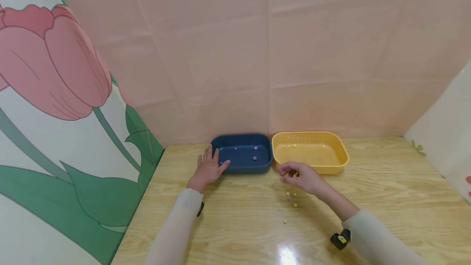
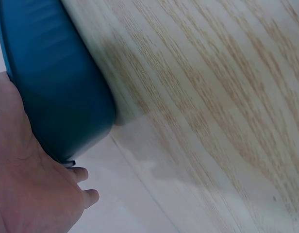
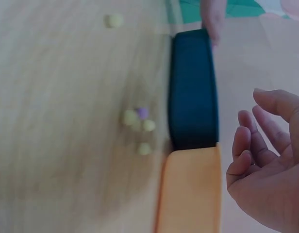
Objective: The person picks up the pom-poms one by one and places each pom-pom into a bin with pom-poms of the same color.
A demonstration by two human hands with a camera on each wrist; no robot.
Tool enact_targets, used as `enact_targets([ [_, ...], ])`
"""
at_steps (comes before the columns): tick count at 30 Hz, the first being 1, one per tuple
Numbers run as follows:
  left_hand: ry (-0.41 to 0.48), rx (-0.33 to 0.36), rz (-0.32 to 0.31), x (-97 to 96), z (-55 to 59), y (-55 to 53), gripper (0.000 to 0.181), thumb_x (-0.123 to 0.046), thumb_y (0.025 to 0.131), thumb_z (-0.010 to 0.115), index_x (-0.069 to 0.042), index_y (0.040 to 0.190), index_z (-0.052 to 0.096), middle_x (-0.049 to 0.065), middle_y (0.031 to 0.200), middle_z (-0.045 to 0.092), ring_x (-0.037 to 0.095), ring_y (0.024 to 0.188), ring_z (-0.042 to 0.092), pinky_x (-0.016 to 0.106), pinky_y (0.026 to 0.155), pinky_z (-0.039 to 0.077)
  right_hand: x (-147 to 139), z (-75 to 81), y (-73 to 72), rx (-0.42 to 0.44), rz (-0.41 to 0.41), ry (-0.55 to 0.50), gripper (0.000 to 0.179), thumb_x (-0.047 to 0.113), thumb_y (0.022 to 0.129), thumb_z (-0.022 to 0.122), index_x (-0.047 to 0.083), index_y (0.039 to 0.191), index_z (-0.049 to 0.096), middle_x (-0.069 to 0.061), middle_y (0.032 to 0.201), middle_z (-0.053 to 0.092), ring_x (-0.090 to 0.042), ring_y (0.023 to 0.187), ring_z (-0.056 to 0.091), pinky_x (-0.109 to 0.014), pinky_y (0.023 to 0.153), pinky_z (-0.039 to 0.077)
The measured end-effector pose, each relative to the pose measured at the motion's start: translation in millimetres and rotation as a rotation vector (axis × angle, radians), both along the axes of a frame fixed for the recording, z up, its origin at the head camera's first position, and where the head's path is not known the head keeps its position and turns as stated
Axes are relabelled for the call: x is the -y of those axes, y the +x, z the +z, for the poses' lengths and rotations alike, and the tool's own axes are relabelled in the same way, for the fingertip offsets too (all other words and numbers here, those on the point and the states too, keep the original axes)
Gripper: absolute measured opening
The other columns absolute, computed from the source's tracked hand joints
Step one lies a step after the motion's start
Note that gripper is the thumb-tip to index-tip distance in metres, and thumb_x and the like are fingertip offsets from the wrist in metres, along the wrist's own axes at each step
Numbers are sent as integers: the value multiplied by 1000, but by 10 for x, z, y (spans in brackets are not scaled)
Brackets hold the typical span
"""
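Observation:
A dark blue tray and a yellow tray stand side by side. Several purple beads lie in the blue one, and a yellow bead is in the yellow one. My left hand rests on the blue tray's left end, fingers spread over its rim. Just in front of the yellow tray hovers my right hand. In the right wrist view its fingers are loosely bent, the thumb stands apart, and no bead shows between them. Below it, yellow beads and a purple bead lie on the table.
The wooden table runs back to a pinkish sheet behind the trays. One yellow bead lies nearer the front. A wall with a printed tulip borders the left side, and a pale wall the right.

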State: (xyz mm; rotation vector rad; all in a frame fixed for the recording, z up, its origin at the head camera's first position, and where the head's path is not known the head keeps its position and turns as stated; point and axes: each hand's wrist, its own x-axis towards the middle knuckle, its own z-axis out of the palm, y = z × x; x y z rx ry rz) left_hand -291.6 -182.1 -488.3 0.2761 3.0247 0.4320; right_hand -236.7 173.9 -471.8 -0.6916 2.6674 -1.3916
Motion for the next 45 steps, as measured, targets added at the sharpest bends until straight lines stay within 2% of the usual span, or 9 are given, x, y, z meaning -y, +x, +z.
enact_targets([
  [6, 15, 9, 2, 3, 0, 4, 87, -66, 103, 30, -3, 162, 16, 21, 169, -6, 37, 156, -4, 59, 122, 1, -94, -102, 80, 11, 32, 5, 22, 12, 93, 74, 8, 115, 73, 2, 93, 69, -9, 81, 57, -24, 70, 48],
  [14, -17, 16, 11, 21, -58, -48, 89, -69, 102, 27, -6, 163, 13, 20, 169, -7, 38, 156, -1, 59, 123, 2, -140, -145, 178, -28, 78, -19, 24, 3, 91, 73, -1, 114, 71, -6, 93, 71, -6, 80, 57, -23, 69, 49],
  [22, 4, -15, 0, 15, -43, -18, 87, -66, 103, 30, -3, 162, 17, 23, 168, -2, 40, 156, 3, 60, 122, 4, -195, -230, 219, -18, 80, -5, 25, 8, 90, 76, -1, 113, 71, 1, 90, 70, -7, 79, 59, -24, 69, 50],
  [28, 5, -1, 7, 13, -35, -19, 87, -67, 103, 30, -5, 162, 15, 21, 169, -5, 39, 156, 1, 60, 122, 2, -246, -302, 230, -27, 90, 42, 26, 11, 89, 78, 2, 113, 73, 4, 90, 71, -5, 80, 60, -24, 70, 51],
  [33, -14, -7, 10, 10, -30, -26, 87, -67, 103, 29, -5, 162, 16, 21, 169, -3, 39, 156, 3, 60, 122, 5, -239, -353, 259, 5, 93, 36, 28, 16, 88, 79, 2, 112, 74, 2, 89, 70, -5, 79, 59, -23, 69, 50],
  [38, -2, -12, 9, 7, -20, -13, 87, -67, 103, 29, -4, 162, 18, 21, 169, -2, 39, 156, 4, 60, 122, 5, -229, -405, 268, 37, 81, 74, 25, 17, 90, 78, 5, 111, 75, 5, 89, 68, -3, 78, 57, -22, 69, 49],
  [45, -4, -10, 5, 4, -4, 1, 85, -64, 104, 30, -3, 162, 17, 23, 168, -2, 40, 156, 3, 60, 122, 5, -233, -434, 289, 29, 82, 74, 23, 15, 89, 78, 4, 109, 75, 1, 89, 70, -3, 78, 58, -22, 68, 49],
])
